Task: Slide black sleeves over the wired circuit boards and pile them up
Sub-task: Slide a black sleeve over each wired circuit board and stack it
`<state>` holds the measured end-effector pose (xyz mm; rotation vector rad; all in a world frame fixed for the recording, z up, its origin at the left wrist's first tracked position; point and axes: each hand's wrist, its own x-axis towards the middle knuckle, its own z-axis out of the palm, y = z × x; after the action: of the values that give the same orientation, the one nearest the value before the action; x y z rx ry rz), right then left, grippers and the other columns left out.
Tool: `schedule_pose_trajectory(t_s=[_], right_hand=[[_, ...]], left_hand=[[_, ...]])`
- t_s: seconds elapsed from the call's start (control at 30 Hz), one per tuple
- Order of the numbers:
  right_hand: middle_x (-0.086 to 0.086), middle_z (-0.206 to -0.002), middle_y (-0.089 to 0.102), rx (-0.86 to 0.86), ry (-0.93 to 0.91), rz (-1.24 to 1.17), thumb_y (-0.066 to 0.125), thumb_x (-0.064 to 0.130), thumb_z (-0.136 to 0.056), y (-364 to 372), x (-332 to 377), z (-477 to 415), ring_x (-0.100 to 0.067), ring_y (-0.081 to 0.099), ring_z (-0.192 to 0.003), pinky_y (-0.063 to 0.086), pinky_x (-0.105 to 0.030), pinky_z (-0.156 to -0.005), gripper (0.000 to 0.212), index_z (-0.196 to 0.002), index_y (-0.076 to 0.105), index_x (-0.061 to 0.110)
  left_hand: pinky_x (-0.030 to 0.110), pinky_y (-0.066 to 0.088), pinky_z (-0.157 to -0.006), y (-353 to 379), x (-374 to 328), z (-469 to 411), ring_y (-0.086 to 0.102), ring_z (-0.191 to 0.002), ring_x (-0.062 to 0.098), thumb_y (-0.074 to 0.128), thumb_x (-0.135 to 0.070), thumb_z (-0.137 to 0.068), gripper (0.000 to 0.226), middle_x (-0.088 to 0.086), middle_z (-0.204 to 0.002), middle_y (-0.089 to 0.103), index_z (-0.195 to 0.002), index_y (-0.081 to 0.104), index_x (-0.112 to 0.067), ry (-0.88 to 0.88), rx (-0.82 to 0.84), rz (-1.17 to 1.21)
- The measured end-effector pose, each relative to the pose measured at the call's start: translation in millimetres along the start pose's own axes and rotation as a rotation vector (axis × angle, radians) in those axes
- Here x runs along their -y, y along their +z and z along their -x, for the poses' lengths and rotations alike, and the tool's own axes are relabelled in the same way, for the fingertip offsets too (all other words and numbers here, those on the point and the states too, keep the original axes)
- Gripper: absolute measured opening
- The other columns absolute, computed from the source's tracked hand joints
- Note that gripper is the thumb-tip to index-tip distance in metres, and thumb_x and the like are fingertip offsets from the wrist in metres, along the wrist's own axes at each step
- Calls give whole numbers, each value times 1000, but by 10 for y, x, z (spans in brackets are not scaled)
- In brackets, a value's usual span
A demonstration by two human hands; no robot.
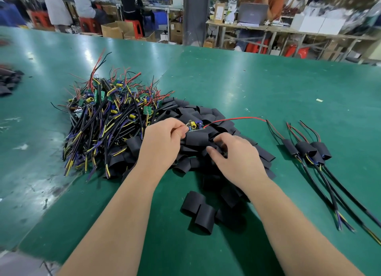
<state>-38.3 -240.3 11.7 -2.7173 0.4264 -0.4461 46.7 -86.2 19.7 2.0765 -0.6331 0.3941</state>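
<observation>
**Now pinching a bare board above the sleeve heap**

Head view. Underfoot of all the work is a glossy green bench mat point(247, 79), scuffed and flecked with white on the side left of the fingers. Well beyond the fingers the room is a busy workshop: people sit on red stools point(88, 25) at long benches, cardboard boxes point(112, 30) stand on the floor, a grey pillar point(194, 15) rises at the middle, and a laptop point(252, 12) sits open on a table to its right.

The left hand point(162, 143) has its fingers point(177, 129) curled tight, thumb and fingertips pinching the near end of a small circuit board point(194, 126) with a yellow capacitor on it. The board juts out just past those fingertips, and its red wire point(233, 120) runs away to the right.

The right hand point(237, 160) lies knuckles up with its fingers point(221, 139) bent down into the heap of black sleeves point(206, 112), thumb and forefinger close together and touching sleeve material. Whether they actually grip one sleeve I cannot tell.

The sleeve heap spreads under and beyond both sets of fingers. Left of the left fingers lies a tangled pile of wired circuit boards point(107, 114), black, yellow, purple and red leads. Well to the right of the right fingers, three sleeved boards point(305, 150) lie side by side, cables trailing towards the viewer. Nearer than the fingers, between the forearms, two loose sleeves point(198, 209) rest touching each other. Far left of everything, a few more dark sleeves point(8, 79) sit at the mat's edge.
</observation>
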Motion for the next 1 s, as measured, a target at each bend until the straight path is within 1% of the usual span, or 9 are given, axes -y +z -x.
schedule_pose_trajectory(t_s=[0.1,0.2,0.33,0.43,0.5,0.63,0.77,0.9,1.0], right_hand=[[-4,-107,60,41,91,73,59,58,-84,74,118,-89,-28,57,-103,46,-37,-85,48,-112,57,19],[-9,-110,58,101,165,13,71,43,-81,118,187,-159,-29,56,-101,43,-32,-75,47,-113,55,13],[-7,-81,60,51,206,-120,68,26,-78,53,189,-189,-28,55,-79,37,-28,-61,20,-74,51,16],[2,-52,39,-33,160,-173,62,18,-77,-39,145,-145,-20,38,-55,29,-27,-48,38,-53,32,17],[4,-50,31,-117,118,-243,60,9,-73,-127,81,-93,-19,29,-53,22,-20,-44,44,-50,22,16],[-7,-92,58,-12,-44,-240,53,-13,-63,-258,-172,-4,-26,52,-83,31,-25,-63,47,-52,19,18],[-10,-93,58,223,-161,-94,44,-17,-60,-306,-258,50,-33,57,-97,46,-39,-77,37,-60,35,19],[4,-115,58,327,-165,-108,38,-16,-66,-427,-243,68,-20,55,-109,44,-30,-90,57,-81,61,34],[7,-105,60,295,-86,-123,37,-10,-73,-522,-206,35,-18,58,-96,46,-29,-83,56,-80,64,39]], left_hand=[[4,37,-64,-3,1,-1,53,-65,-4,59,-15,-93,15,-7,-71,63,-83,69,-10,12,4,-16],[4,37,-64,-9,7,-4,53,-64,-5,59,-15,-93,15,-9,-70,61,-82,68,-10,11,5,-11],[3,35,-64,-5,11,-14,52,-64,-5,60,-14,-92,14,-8,-70,63,-81,68,-11,8,-10,-13],[7,35,-62,-7,17,-18,51,-61,-4,60,-14,-91,13,-12,-68,60,-81,68,-11,7,-22,-8],[13,36,-64,-6,20,-13,52,-62,0,60,-14,-91,13,-9,-69,62,-82,68,-11,8,-26,-2],[7,36,-64,-13,19,-13,53,-64,-2,60,-13,-92,14,-9,-70,62,-81,68,-10,15,-26,-6],[5,37,-63,-17,28,-13,53,-62,-4,59,-15,-92,14,-13,-69,60,-82,68,-11,11,-22,-17],[5,38,-64,-27,35,-6,52,-61,-5,59,-15,-92,13,-12,-69,62,-83,68,-13,13,-20,-28],[4,38,-64,-25,33,-13,53,-62,-6,60,-16,-92,13,-12,-70,62,-83,69,-13,20,-21,-31]])
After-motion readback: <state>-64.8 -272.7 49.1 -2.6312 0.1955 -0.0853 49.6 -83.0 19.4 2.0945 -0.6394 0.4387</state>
